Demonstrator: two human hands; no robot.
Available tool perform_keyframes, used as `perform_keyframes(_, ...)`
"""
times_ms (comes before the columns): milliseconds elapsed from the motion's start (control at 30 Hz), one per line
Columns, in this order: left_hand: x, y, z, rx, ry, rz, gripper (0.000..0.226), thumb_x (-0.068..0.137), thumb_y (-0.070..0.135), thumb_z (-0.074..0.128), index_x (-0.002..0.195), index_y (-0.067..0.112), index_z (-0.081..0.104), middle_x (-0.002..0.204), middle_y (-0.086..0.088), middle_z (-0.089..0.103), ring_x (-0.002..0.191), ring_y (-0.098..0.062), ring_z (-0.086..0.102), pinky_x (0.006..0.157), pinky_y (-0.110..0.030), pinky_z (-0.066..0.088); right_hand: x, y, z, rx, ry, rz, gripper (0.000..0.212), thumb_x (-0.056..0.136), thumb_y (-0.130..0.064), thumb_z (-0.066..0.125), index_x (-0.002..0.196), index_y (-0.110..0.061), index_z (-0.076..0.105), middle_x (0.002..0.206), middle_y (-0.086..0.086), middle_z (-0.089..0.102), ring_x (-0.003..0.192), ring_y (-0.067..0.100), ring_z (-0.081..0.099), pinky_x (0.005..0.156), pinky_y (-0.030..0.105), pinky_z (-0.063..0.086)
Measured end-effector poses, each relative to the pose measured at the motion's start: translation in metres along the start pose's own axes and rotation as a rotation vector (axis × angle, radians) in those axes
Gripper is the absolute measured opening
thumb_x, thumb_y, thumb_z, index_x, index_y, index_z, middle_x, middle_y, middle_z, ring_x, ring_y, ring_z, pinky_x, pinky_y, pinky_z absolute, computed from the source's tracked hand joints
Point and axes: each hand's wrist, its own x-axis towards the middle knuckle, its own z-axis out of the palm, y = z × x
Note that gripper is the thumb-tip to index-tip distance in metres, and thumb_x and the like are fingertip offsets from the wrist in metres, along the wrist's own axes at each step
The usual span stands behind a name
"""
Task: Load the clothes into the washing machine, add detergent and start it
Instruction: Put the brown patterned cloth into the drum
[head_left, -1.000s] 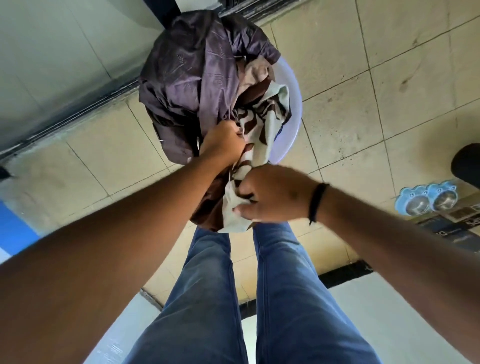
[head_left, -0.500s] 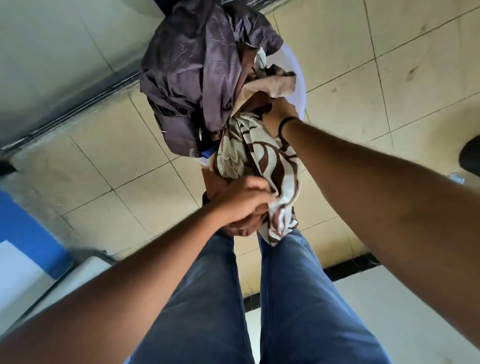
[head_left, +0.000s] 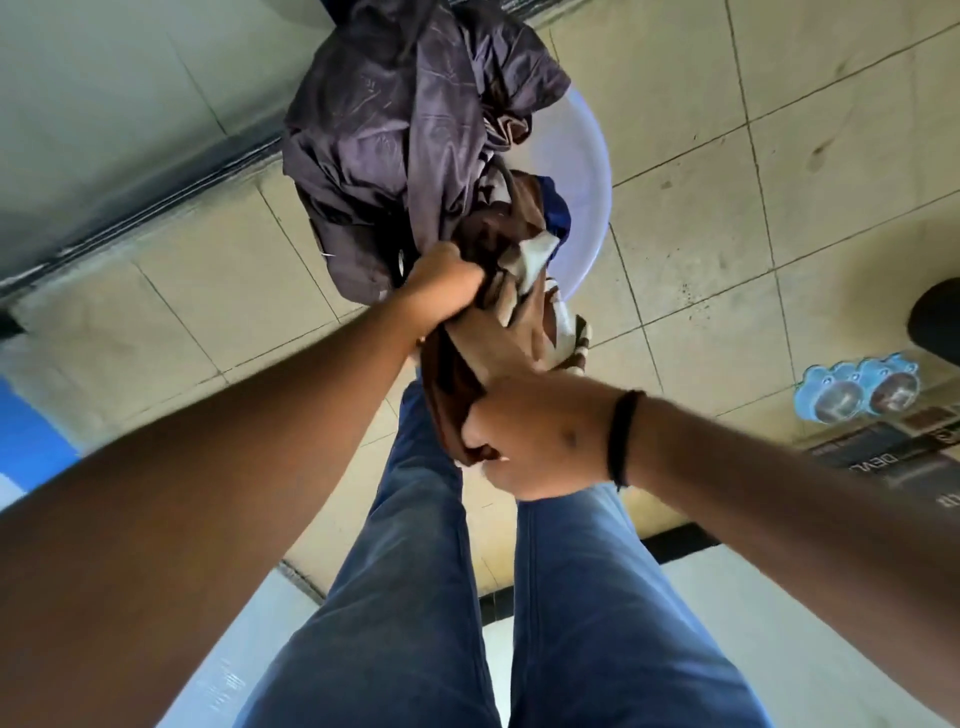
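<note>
A pale lavender plastic basin (head_left: 584, 171) stands on the tiled floor, heaped with a dark purple-grey garment (head_left: 395, 135); a bit of blue cloth (head_left: 556, 208) shows beneath. A brown and cream patterned cloth (head_left: 498, 244) stretches from the basin toward my legs. My left hand (head_left: 441, 286) grips this cloth at the basin's near edge. My right hand (head_left: 535, 441), with a black band on the wrist, grips the lower bunched end of the same cloth above my knees. No washing machine or detergent can be identified.
Beige floor tiles (head_left: 727, 208) surround the basin. A blue double pet bowl (head_left: 857, 392) and a printed mat (head_left: 893, 457) lie at the right. A dark round object (head_left: 935, 322) sits at the right edge. A white surface (head_left: 779, 649) lies below my jeans (head_left: 415, 597).
My right hand drew back from the basin to the cloth's lower end near my knees. My left hand moved up to the basin's edge and took hold of the cloth there.
</note>
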Motion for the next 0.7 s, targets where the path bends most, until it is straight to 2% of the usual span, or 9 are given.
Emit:
perform_keyframes(67, -0.015, -0.001, 0.015, 0.042, 0.106, 0.036, 0.038, 0.095, 0.024, 0.053, 0.128, 0.005, 0.055, 0.130, -0.023, 0.060, 0.121, -0.040, 0.056, 0.087, -0.035, 0.042, 0.000, 0.014, -0.024, -0.118, 0.070, 0.049, 0.029, 0.093, -0.034, 0.039, 0.091, -0.015, 0.061, 0.071, -0.004, 0.040, 0.067, 0.016, 0.050, 0.061, 0.031, 0.035)
perform_keyframes(167, -0.053, -0.006, 0.044, 0.099, 0.198, 0.194, 0.033, 0.098, 0.032, 0.053, 0.120, 0.007, 0.055, 0.118, -0.021, 0.064, 0.113, -0.038, 0.060, 0.084, -0.038, 0.041, 0.021, 0.062, -0.052, 0.030, 0.486, 0.282, 0.019, 0.093, -0.024, 0.053, 0.099, -0.010, 0.064, 0.093, 0.007, 0.059, 0.103, 0.033, 0.059, 0.083, 0.038, 0.045)
perform_keyframes(233, -0.092, -0.006, 0.062, -0.037, 0.072, 0.284, 0.033, 0.096, 0.041, 0.058, 0.102, 0.009, 0.056, 0.100, -0.019, 0.066, 0.097, -0.036, 0.065, 0.076, -0.040, 0.045, 0.048, 0.100, -0.053, 0.238, 0.747, 0.443, 0.028, 0.087, -0.033, 0.056, 0.106, -0.013, 0.061, 0.107, 0.010, 0.062, 0.110, 0.034, 0.056, 0.088, 0.036, 0.046)
perform_keyframes(300, -0.131, -0.004, 0.073, -0.120, -0.202, 0.387, 0.035, 0.087, 0.050, 0.060, 0.091, 0.015, 0.056, 0.086, -0.011, 0.068, 0.083, -0.033, 0.069, 0.070, -0.042, 0.056, 0.078, 0.135, -0.044, 0.392, 0.655, 0.613, 0.062, 0.083, -0.049, 0.061, 0.133, -0.016, 0.046, 0.131, 0.014, 0.050, 0.123, 0.036, 0.049, 0.098, 0.040, 0.044)
perform_keyframes(367, -0.155, -0.003, 0.081, -0.142, -0.451, 0.523, 0.032, 0.084, 0.045, 0.059, 0.103, 0.019, 0.061, 0.095, -0.003, 0.072, 0.090, -0.025, 0.070, 0.078, -0.043, 0.058, 0.103, 0.160, -0.028, 0.566, 0.460, 0.758, 0.095, 0.077, -0.054, 0.071, 0.151, -0.019, 0.022, 0.148, 0.014, 0.037, 0.134, 0.036, 0.042, 0.107, 0.044, 0.041)
perform_keyframes(467, -0.155, -0.004, 0.086, -0.214, -0.580, 0.535, 0.029, 0.084, 0.042, 0.057, 0.107, 0.027, 0.062, 0.097, 0.000, 0.073, 0.090, -0.020, 0.069, 0.084, -0.047, 0.057, 0.124, 0.183, -0.008, 0.615, 0.384, 0.819, 0.090, 0.088, -0.036, 0.066, 0.157, -0.016, 0.013, 0.152, 0.010, 0.040, 0.135, 0.032, 0.045, 0.108, 0.036, 0.040)
perform_keyframes(533, -0.138, -0.008, 0.083, -0.351, -0.433, 0.455, 0.019, 0.082, 0.038, 0.052, 0.089, 0.024, 0.062, 0.085, -0.008, 0.069, 0.081, -0.027, 0.065, 0.079, -0.051, 0.056, 0.122, 0.180, -0.002, 0.553, 0.486, 0.789, 0.056, 0.095, -0.023, 0.054, 0.147, -0.013, 0.036, 0.139, 0.010, 0.053, 0.125, 0.032, 0.052, 0.092, 0.029, 0.042)
perform_keyframes(600, -0.108, -0.016, 0.073, -0.494, -0.053, 0.375, 0.018, 0.084, 0.033, 0.044, 0.077, 0.023, 0.057, 0.081, -0.017, 0.063, 0.076, -0.030, 0.059, 0.074, -0.052, 0.053, 0.112, 0.163, 0.000, 0.548, 0.549, 0.700, 0.027, 0.093, -0.016, 0.052, 0.119, -0.011, 0.051, 0.110, 0.011, 0.057, 0.111, 0.031, 0.057, 0.076, 0.028, 0.035)
perform_keyframes(700, -0.055, -0.025, 0.037, -0.604, 0.389, 0.295, 0.046, 0.090, 0.055, 0.042, 0.069, 0.014, 0.044, 0.065, -0.007, 0.047, 0.063, -0.020, 0.047, 0.069, -0.054, 0.046, 0.086, 0.130, 0.011, 0.409, 0.483, 0.572, 0.020, 0.092, -0.019, 0.054, 0.109, -0.008, 0.054, 0.105, 0.019, 0.060, 0.105, 0.036, 0.059, 0.072, 0.030, 0.034)
